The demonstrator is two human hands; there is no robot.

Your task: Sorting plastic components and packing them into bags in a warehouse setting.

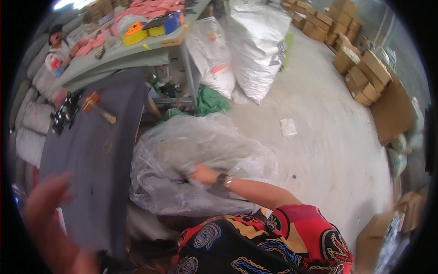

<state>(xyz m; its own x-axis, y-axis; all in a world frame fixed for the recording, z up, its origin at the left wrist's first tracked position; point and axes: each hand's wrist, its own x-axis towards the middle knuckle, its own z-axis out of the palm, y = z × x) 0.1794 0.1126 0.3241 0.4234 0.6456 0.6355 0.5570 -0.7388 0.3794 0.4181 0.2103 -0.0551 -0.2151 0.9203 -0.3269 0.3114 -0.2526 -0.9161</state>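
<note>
1. At the far left, the left hand (48,214) is raised near the dark grey bench top (89,173), its fingers loosely spread; it holds nothing that I can see.
2. On that bench top, well apart from both hands, lies a mallet (97,108) with an orange-red head and a wooden handle.
3. Right of the bench, low in the middle of the view, sits the clear plastic bag (242,146), loose and crumpled around a dull grey-beige mass. The film looks thin, soft and light, likely to slide between the fingers and tear if pulled at one point. The filling probably adds most of the weight. A bunched fold of film, gathered in both palms, seems a surer hold than a single flat layer; for lifting, support under the bulk would be wise.
4. The right hand (203,175) reaches into or against the middle of the bag, a dark band around its wrist. Its fingertips blur into the film, so I cannot tell whether they pinch it or only press.
5. Hard to make out, from left to right: the left hand is smeared by blur and its wrist is dark; the bag's underside and whatever bears it are out of sight; its contents and mouth are unclear through the wrinkles; the patterned sleeve (301,228) covers the right upper arm.
</note>
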